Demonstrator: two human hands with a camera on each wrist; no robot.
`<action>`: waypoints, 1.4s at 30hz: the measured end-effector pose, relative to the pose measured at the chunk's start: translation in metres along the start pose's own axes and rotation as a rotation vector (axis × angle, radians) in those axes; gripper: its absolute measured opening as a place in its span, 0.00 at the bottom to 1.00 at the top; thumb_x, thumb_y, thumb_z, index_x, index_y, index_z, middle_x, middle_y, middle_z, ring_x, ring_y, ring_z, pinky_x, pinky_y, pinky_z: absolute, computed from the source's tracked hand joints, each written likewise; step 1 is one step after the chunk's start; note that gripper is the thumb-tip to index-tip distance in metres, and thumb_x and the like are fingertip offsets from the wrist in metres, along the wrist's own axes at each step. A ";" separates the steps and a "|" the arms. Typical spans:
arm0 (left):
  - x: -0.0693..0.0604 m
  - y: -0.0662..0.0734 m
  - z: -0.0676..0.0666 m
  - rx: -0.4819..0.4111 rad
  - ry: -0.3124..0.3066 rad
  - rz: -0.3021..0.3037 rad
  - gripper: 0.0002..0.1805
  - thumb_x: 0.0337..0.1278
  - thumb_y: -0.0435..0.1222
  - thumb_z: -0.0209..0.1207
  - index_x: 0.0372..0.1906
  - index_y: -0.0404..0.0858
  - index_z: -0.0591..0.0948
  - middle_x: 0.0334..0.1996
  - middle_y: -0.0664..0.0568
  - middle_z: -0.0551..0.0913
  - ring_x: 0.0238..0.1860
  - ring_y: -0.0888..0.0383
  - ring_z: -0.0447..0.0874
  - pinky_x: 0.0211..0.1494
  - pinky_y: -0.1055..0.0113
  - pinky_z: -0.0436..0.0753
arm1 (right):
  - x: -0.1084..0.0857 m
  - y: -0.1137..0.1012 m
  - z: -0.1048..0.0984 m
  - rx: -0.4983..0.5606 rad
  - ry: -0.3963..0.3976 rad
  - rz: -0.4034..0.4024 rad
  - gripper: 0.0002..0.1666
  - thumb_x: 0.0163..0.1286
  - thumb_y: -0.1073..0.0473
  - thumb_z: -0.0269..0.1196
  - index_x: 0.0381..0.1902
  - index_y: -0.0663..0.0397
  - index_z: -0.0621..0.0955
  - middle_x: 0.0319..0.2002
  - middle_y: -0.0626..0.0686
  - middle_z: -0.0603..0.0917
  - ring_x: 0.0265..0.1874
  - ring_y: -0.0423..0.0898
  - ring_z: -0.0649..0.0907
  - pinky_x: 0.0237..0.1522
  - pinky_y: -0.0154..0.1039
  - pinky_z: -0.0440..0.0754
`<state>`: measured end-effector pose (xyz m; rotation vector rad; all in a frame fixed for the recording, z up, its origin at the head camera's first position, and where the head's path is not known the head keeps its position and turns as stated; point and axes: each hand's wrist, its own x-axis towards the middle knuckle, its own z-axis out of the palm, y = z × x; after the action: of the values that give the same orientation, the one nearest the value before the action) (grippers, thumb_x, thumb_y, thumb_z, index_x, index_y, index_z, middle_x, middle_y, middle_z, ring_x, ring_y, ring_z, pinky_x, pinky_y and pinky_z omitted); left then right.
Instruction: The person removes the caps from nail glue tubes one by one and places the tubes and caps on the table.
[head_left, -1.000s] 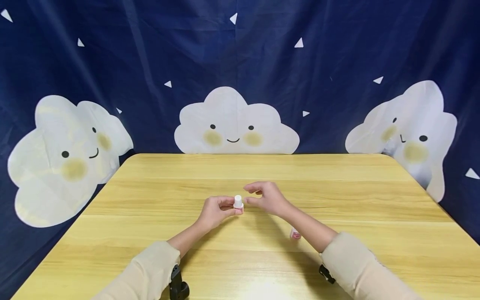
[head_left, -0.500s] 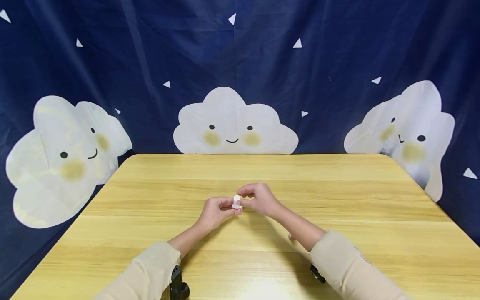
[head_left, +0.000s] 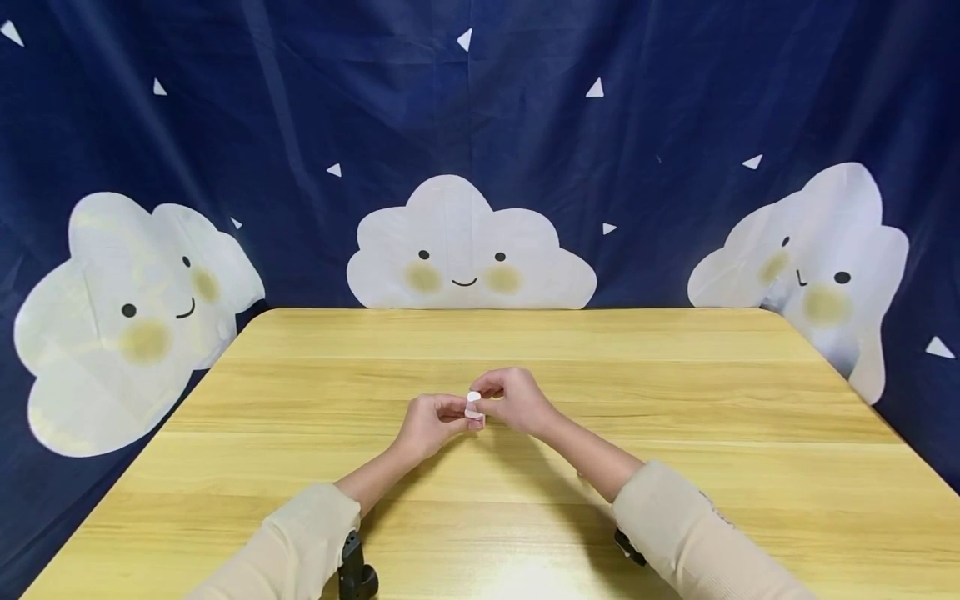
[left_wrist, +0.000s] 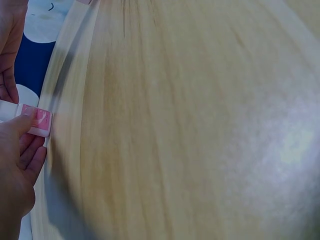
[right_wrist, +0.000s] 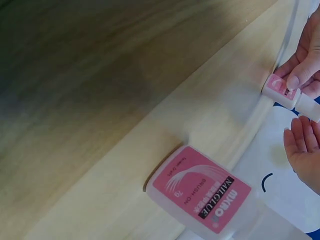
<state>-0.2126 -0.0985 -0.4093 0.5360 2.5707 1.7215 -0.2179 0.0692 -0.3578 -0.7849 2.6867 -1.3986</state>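
In the head view, the left hand [head_left: 429,428] pinches a small white bottle [head_left: 476,423] with a pink label by its body, near the table's middle. The right hand [head_left: 519,402] has thumb and fingers around the white cap [head_left: 473,400] on top. The left wrist view shows the left thumb lying on the pink label of this bottle [left_wrist: 42,121]. A second bottle [right_wrist: 202,192], labelled nail glue, stands on the table large in the right wrist view; the right forearm almost wholly hides it in the head view.
The wooden table [head_left: 300,375] reaches back to a dark blue curtain [head_left: 525,108] printed with white clouds and small triangles. Black wrist devices sit at the left cuff [head_left: 356,571] and at the right cuff [head_left: 628,547].
The right hand has moved left from beside the bottle and now grips its cap. Its forearm has shifted left over the second bottle. The left hand has kept its hold with hardly any movement.
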 end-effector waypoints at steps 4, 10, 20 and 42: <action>0.000 0.001 0.000 0.002 0.004 -0.008 0.12 0.44 0.30 0.67 0.36 0.28 0.84 0.34 0.37 0.86 0.34 0.50 0.87 0.36 0.73 0.85 | 0.001 0.000 0.000 0.014 0.003 0.011 0.06 0.56 0.66 0.67 0.31 0.65 0.84 0.29 0.58 0.86 0.26 0.39 0.81 0.28 0.24 0.78; 0.000 0.002 0.001 -0.016 0.001 0.003 0.11 0.44 0.29 0.67 0.36 0.27 0.84 0.34 0.36 0.86 0.34 0.48 0.87 0.36 0.71 0.85 | 0.001 0.000 0.001 -0.006 0.032 -0.002 0.05 0.54 0.67 0.68 0.29 0.65 0.84 0.25 0.57 0.86 0.22 0.36 0.78 0.24 0.25 0.77; 0.000 -0.001 0.000 0.000 -0.006 0.009 0.10 0.44 0.30 0.67 0.35 0.29 0.85 0.32 0.39 0.86 0.32 0.54 0.88 0.36 0.73 0.85 | 0.000 0.002 0.006 0.005 0.093 0.002 0.05 0.53 0.66 0.69 0.26 0.64 0.84 0.24 0.56 0.85 0.20 0.36 0.77 0.23 0.25 0.77; 0.001 -0.002 0.000 0.034 0.003 0.010 0.11 0.43 0.32 0.68 0.34 0.30 0.86 0.33 0.39 0.86 0.33 0.51 0.87 0.34 0.74 0.84 | 0.000 -0.003 0.005 -0.072 0.085 -0.017 0.04 0.53 0.67 0.68 0.26 0.65 0.85 0.23 0.56 0.86 0.21 0.38 0.79 0.23 0.24 0.77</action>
<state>-0.2137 -0.0988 -0.4115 0.5489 2.6090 1.6855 -0.2159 0.0637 -0.3590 -0.7728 2.8155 -1.3762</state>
